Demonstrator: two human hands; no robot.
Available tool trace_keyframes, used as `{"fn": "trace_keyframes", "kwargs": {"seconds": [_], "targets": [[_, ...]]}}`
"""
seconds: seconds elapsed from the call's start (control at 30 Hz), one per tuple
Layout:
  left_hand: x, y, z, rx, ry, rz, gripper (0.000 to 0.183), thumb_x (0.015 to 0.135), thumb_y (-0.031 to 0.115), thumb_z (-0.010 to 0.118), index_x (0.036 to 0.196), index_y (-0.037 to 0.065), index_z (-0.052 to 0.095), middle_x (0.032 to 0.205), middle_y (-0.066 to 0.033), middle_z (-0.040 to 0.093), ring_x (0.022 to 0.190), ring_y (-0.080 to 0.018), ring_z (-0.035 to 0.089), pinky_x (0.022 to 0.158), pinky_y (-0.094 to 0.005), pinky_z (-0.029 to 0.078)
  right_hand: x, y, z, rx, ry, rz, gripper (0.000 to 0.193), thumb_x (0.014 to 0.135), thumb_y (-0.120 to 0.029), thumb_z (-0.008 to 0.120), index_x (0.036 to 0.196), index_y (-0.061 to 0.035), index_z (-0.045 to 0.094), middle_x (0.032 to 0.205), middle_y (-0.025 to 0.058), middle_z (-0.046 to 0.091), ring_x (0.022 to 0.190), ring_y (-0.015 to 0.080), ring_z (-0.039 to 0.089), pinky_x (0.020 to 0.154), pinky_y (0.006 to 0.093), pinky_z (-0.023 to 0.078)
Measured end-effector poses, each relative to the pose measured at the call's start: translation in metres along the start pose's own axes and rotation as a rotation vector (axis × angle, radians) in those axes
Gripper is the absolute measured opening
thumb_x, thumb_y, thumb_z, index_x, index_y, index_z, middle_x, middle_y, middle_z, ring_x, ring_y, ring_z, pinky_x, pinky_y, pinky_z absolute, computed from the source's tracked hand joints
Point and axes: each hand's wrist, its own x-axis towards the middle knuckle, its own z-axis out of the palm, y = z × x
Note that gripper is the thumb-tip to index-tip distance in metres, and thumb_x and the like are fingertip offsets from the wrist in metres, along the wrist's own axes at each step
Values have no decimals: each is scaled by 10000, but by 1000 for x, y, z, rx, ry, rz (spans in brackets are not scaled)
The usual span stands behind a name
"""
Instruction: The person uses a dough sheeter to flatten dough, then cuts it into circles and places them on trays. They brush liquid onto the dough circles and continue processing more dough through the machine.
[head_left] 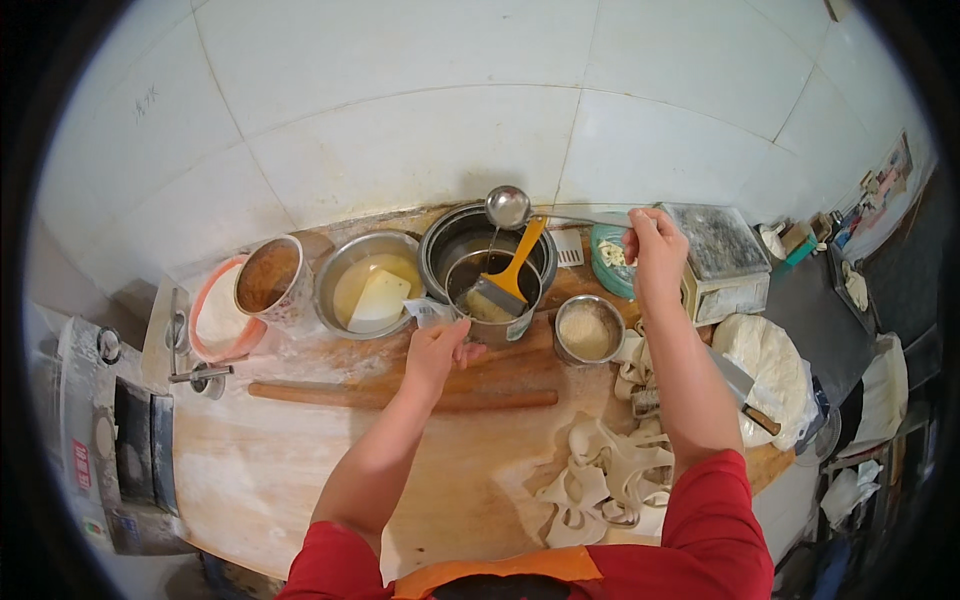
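Observation:
My right hand (655, 255) is closed around the long handle of a metal ladle (508, 206). The ladle's bowl is over a dark pot (432, 262), and a thin stream of liquid runs down from it. A smaller metal container (452, 290) sits at the front of this pot, with dark liquid inside. A wide brush with a yellow handle (518, 262) leans in that container. My left hand (438, 358) is closed just in front of the container, beside a bit of clear plastic (428, 312); what its fingers grip is hidden.
Left of the pot stand a metal bowl (322, 290) with yellowish liquid and a white scraper (380, 302), a brown-filled tub (268, 275) and a flour basin (220, 315). A rolling pin (480, 400), metal cup (588, 332), dough strips (600, 480), knife (738, 380) and scale (715, 245) lie around.

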Motion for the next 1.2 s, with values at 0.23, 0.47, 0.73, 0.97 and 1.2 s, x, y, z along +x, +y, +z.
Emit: {"fn": "trace_keyframes", "kwargs": {"seconds": [0.23,0.47,0.73,0.97,1.2], "targets": [[-62,-11,-12,69,-24,33,433,927,213,569,537,45,487,541,-39,514,710,-188,663,626,-279,491,7,91,4,-26,33,286,135,864,-134,613,890,-1,614,638,54,579,497,106,513,438,240,397],[-123,-34,-37,199,-181,70,380,931,167,545,590,-2,558,578,-40,554,757,-175,667,614,-272,475,-99,74,-26,-17,-97,369,439,802,-18,584,1229,44,502,773,106,637,576,127,561,494,249,451],[-166,-62,-2,375,-743,138,326,914,144,555,629,-14,552,561,-30,525,528,-91,493,478,-259,360,-316,-46,-121,-196,-101,435,371,806,-202,701,1139,-69,604,768,-20,609,625,60,504,542,206,389],[-266,-93,76,483,-1271,33,308,904,150,569,653,-29,561,569,-14,535,521,-67,466,470,-259,351,-484,-118,-160,-806,403,102,196,769,-212,710,830,-33,662,757,107,660,666,194,621,637,317,499],[-385,-121,99,452,-1755,-62,327,895,145,552,614,-21,564,607,-79,613,529,-94,504,500,-237,397,-707,-155,-144,-867,1050,30,201,794,-218,695,838,-24,665,726,102,661,653,216,638,632,322,504]]}}
